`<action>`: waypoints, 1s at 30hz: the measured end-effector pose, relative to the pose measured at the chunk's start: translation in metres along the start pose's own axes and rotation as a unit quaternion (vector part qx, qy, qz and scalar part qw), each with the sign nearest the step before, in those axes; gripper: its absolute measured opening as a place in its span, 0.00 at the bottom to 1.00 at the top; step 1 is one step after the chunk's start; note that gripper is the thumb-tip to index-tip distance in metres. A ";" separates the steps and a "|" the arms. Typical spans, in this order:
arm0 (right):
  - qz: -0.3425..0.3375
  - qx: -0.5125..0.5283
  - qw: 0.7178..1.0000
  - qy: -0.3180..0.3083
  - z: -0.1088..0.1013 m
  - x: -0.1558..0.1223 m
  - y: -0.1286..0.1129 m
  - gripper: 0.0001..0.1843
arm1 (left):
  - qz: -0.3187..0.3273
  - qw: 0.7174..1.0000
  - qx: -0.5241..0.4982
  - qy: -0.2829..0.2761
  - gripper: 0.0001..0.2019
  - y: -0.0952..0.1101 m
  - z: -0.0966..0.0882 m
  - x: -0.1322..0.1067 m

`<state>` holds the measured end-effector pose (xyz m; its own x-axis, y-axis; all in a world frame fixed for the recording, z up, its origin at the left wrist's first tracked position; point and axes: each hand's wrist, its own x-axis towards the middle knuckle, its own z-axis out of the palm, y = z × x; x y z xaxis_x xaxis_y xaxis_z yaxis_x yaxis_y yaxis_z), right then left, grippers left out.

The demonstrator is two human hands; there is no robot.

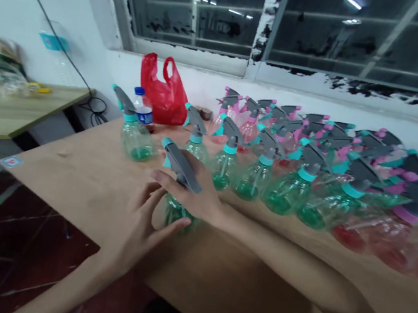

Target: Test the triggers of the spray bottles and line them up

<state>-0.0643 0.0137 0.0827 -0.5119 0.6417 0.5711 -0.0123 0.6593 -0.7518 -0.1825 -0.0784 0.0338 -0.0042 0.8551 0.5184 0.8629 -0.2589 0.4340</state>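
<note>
A green spray bottle (pixel 175 209) with a grey and teal trigger head (pixel 181 165) stands near the front edge of the wooden table (pixel 81 178). My right hand (pixel 194 194) is wrapped over its neck and trigger head. My left hand (pixel 141 225) cups the bottle's body from the left, fingers partly spread and touching it. Both hands hold the same bottle upright.
Several green (pixel 286 193) and pink spray bottles (pixel 404 237) crowd the table along the wall to the right. One green bottle (pixel 135 139) stands apart at the left. A red plastic bag (pixel 165 93) and a water bottle (pixel 143 108) sit behind. A second table (pixel 4 109) is at left.
</note>
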 end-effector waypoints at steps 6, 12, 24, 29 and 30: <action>-0.082 -0.082 0.989 -0.088 0.011 0.030 0.004 0.32 | -0.012 0.999 0.031 0.032 0.22 -0.048 -0.027 0.010; -0.115 -0.228 0.965 -0.054 -0.022 0.043 -0.017 0.21 | -0.024 0.994 0.067 0.083 0.22 -0.096 -0.032 0.037; -0.058 -0.560 0.826 0.024 -0.041 0.098 -0.007 0.26 | -0.048 0.971 0.225 0.072 0.25 -0.108 -0.026 0.078; -0.026 -0.595 0.803 -0.021 -0.032 0.107 0.006 0.27 | -0.040 0.962 0.268 0.031 0.26 -0.101 -0.029 0.094; -0.027 -0.596 0.802 -0.029 -0.030 0.108 0.008 0.25 | -0.038 0.961 0.274 0.024 0.26 -0.100 -0.030 0.097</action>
<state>-0.0932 0.0996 0.1485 -0.5788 0.6024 0.5496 0.7755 0.6150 0.1426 -0.2842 0.0175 0.0626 -0.0903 0.8376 0.5388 0.9956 0.0905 0.0263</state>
